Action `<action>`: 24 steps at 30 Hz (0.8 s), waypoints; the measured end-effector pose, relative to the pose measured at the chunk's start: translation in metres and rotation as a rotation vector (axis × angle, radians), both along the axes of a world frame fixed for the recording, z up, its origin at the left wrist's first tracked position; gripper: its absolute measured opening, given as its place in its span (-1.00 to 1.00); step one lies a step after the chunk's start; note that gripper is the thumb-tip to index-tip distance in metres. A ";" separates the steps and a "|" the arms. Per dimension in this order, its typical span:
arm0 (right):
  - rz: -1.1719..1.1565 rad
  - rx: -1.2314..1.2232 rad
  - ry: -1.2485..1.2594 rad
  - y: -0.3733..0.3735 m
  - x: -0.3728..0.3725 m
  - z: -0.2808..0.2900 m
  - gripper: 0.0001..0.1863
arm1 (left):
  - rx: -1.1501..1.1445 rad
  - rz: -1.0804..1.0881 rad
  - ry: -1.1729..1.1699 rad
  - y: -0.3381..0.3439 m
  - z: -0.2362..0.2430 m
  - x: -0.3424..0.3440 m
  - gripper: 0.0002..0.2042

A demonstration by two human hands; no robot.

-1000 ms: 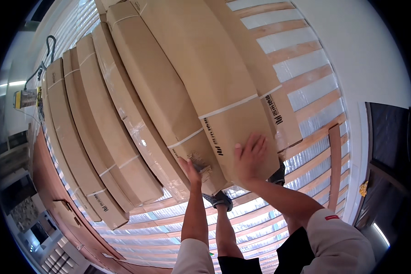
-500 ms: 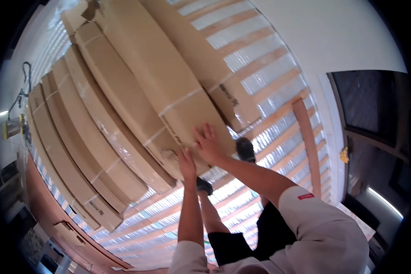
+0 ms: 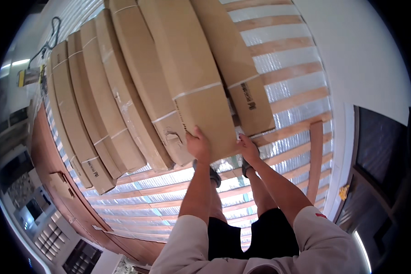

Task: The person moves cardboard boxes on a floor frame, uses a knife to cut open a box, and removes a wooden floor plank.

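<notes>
Both hands on the near end of a long brown cardboard box [image 3: 187, 59], one at each side.

The right hand [image 3: 247, 150] has moved from the box's top to its right near corner, while the left hand [image 3: 199, 147] is at the left edge; a dark gap now separates it from the flat brown cardboard box [image 3: 230, 55] to its right — judging by this, the box has been shifted sideways and is steadied from both sides. The left thumb and forefinger are slightly apart; the other fingers are partly hidden, and I cannot tell whether either hand is clamped on the cardboard. The box lies over pale wooden battens [image 3: 292, 72]. Black printed characters [image 3: 249, 97] mark the right-hand box; smaller print runs along the handled box's left edge.
</notes>
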State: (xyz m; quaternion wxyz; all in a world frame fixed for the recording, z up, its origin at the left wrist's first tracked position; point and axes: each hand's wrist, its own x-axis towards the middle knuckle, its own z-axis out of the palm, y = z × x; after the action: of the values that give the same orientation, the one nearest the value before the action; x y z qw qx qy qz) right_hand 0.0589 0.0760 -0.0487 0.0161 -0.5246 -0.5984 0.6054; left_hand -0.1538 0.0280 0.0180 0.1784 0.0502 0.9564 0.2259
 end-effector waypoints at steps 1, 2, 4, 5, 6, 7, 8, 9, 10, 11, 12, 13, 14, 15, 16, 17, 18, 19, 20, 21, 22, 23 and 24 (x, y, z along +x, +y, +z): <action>-0.003 -0.072 0.034 0.006 -0.016 0.001 -0.50 | -0.016 0.009 0.017 -0.011 -0.006 -0.002 -0.42; -0.014 -0.133 0.065 0.016 -0.030 -0.004 -0.51 | -0.021 0.009 0.032 -0.014 -0.011 -0.002 -0.44; -0.088 -0.053 0.033 0.025 -0.028 -0.047 -0.41 | 0.120 -0.003 0.081 -0.002 -0.001 0.010 -0.48; -0.189 -0.400 0.296 0.038 -0.046 -0.047 -0.36 | 0.049 0.020 0.057 -0.016 -0.016 0.007 -0.47; -0.330 -0.757 0.470 0.056 -0.057 -0.049 -0.32 | 0.060 0.027 0.046 -0.014 -0.016 0.008 -0.46; -0.323 -0.660 0.417 0.057 -0.068 -0.039 -0.32 | 0.068 0.051 0.016 -0.012 -0.017 0.009 -0.44; -0.316 -0.585 0.342 0.054 -0.074 -0.035 -0.31 | 0.080 0.054 0.000 -0.014 -0.018 0.008 -0.45; -0.309 -0.485 0.273 0.053 -0.074 -0.033 -0.31 | 0.117 0.070 -0.001 -0.016 -0.018 0.006 -0.45; -0.251 -0.496 0.412 0.049 -0.077 -0.033 -0.30 | 0.151 0.085 -0.005 -0.020 -0.020 0.005 -0.46; -0.259 -0.513 0.412 0.044 -0.081 -0.035 -0.30 | 0.183 0.101 -0.013 -0.025 -0.022 0.004 -0.47; -0.271 -0.529 0.410 0.043 -0.086 -0.035 -0.29 | 0.192 0.096 -0.019 -0.026 -0.021 0.000 -0.49; -0.285 -0.546 0.406 0.041 -0.088 -0.035 -0.29 | 0.199 0.090 -0.028 -0.029 -0.020 -0.006 -0.50; -0.228 -0.499 0.326 0.034 -0.088 -0.034 -0.28 | 0.206 0.083 -0.040 -0.033 -0.020 -0.010 -0.51; -0.169 -0.456 0.254 0.024 -0.093 -0.026 -0.27 | 0.238 0.071 -0.078 -0.044 -0.025 -0.020 -0.51; -0.106 -0.414 0.179 0.009 -0.097 -0.020 -0.26 | 0.271 0.064 -0.117 -0.064 -0.040 -0.031 -0.51; -0.081 -0.213 0.277 -0.016 -0.108 -0.029 -0.23 | 0.308 0.055 -0.157 -0.081 -0.056 -0.042 -0.51; -0.053 -0.012 0.374 -0.038 -0.127 -0.042 -0.20 | 0.280 0.062 -0.152 -0.099 -0.071 -0.055 -0.50; 0.129 0.038 0.176 -0.045 -0.154 -0.017 -0.15 | 0.241 0.084 -0.136 -0.123 -0.088 -0.074 -0.48; 0.302 0.087 -0.039 -0.050 -0.173 0.019 -0.10 | 0.146 0.110 -0.061 -0.142 -0.102 -0.088 -0.49; 0.342 0.177 -0.025 -0.056 -0.184 0.030 -0.10 | 0.055 0.125 0.010 -0.153 -0.108 -0.101 -0.50; 0.376 0.261 -0.022 -0.066 -0.188 0.036 -0.09 | -0.054 -0.025 0.210 -0.158 -0.111 -0.115 -0.53; 0.420 0.342 -0.010 -0.076 -0.189 0.042 -0.08 | -0.161 -0.168 0.418 -0.164 -0.111 -0.130 -0.55; 0.471 0.384 0.057 -0.078 -0.186 0.047 -0.12 | -0.178 -0.224 0.390 -0.168 -0.110 -0.143 -0.57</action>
State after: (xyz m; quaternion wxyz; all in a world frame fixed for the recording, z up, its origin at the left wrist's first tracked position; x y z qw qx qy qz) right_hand -0.1274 -0.0019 -0.0013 -0.0088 -0.3416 -0.8063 0.4828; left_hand -0.2967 -0.1397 -0.0918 0.0182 0.1825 0.9774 0.1055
